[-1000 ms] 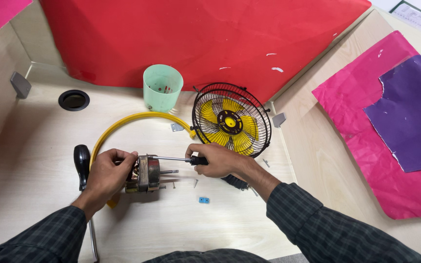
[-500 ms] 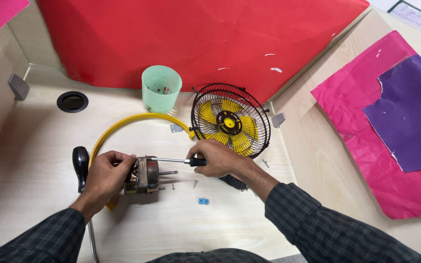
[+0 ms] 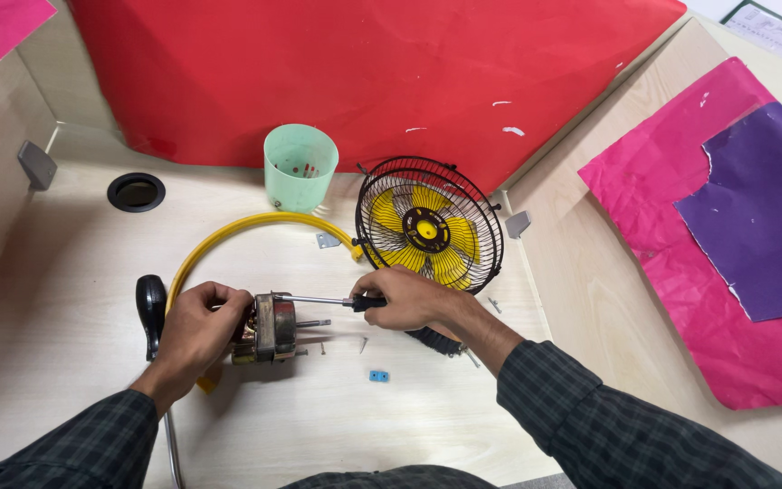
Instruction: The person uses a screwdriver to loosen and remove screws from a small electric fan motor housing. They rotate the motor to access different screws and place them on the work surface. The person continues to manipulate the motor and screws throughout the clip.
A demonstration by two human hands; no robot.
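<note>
Lying on its side on the pale wooden table [image 3: 65,272], the small electric motor [image 3: 271,328] sits a little left of the middle, with its thin shaft [image 3: 313,323] pointing toward 3 o'clock. The left hand [image 3: 199,324] is clenched around the motor from the 9 o'clock side and holds it steady. The right hand [image 3: 406,299] is closed around the black handle of a screwdriver [image 3: 319,300], and the metal blade reaches toward 9 o'clock until its tip touches the top edge of the motor.

Just beside the motor, at its 4 o'clock, two small screws [image 3: 363,344] lie on the table, and a small blue plastic piece [image 3: 378,375] lies a bit nearer to the person. A yellow curved bar [image 3: 255,222] arcs from the 9 o'clock side of the motor over to its 1 o'clock. At 9 o'clock of the left hand lies a tool with a black handle [image 3: 150,308].

At 1 o'clock of the motor, behind the right hand, stands a fan head with a black wire cage and yellow blades [image 3: 429,231]. A pale green plastic cup [image 3: 300,167] stands at 12 o'clock, near the red sheet [image 3: 364,63] on the back wall. A round black hole [image 3: 136,192] is at 10 o'clock. Pink and purple paper [image 3: 726,199] covers the side surface at 3 o'clock.
</note>
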